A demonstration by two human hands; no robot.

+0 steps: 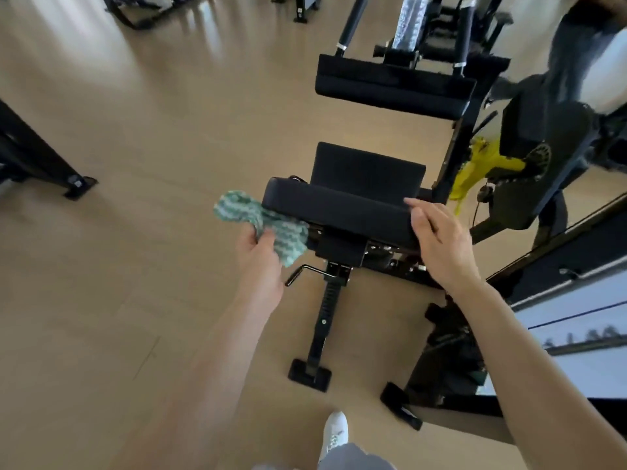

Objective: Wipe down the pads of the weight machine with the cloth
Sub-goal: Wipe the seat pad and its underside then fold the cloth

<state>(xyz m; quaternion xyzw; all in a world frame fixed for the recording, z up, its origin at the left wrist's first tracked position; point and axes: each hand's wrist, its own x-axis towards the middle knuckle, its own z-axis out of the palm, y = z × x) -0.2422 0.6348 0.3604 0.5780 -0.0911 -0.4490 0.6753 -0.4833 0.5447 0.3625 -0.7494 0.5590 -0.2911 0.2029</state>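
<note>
A black weight machine stands in the middle of the head view. Its near black pad (339, 206) lies crosswise, with a second flat pad (368, 167) just behind it and a wide upper pad (390, 84) farther back. My left hand (261, 252) is shut on a green-and-white cloth (268, 222), which presses against the near pad's left front corner. My right hand (441, 242) rests flat on the right end of that pad, fingers spread, holding nothing.
A seat-adjust lever (305, 271) and a black support leg (322, 320) sit under the pad. A yellow part (481, 164) hangs on the frame at right. Another person (590, 56) stands at top right. My white shoe (334, 430) is on the wooden floor.
</note>
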